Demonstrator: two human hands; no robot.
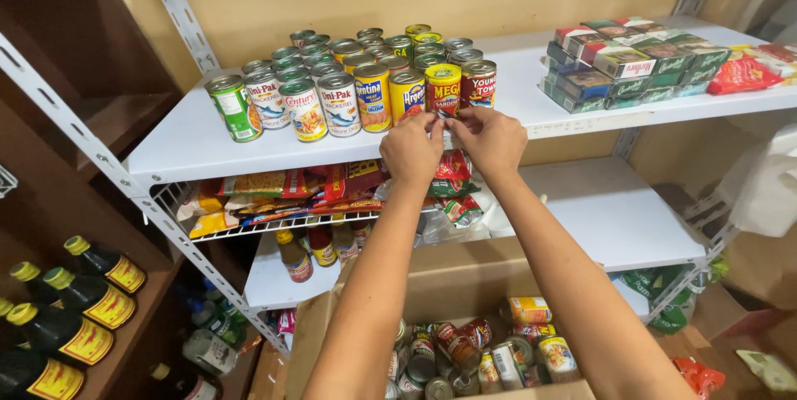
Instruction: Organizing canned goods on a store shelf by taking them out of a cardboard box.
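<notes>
White shelf (191, 147): left hand (411, 149), right hand (491, 139) both pinch yellow can (442, 89) (arms outstretched, knuckles up).

On the flat white metal shelf (191, 147) we see a round tin can with a yellow-and-red label (442, 89); left of it stands a green-labelled tin can (234, 107). Below the shelf, dark glass bottles with yellow caps (87, 299) carry red-and-yellow labels.

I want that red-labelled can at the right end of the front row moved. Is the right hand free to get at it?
Probably yes. The right hand sits at the shelf edge just below the red-labelled can, with nothing between them. The yellow can stands close on its left; its right side is open.
</notes>
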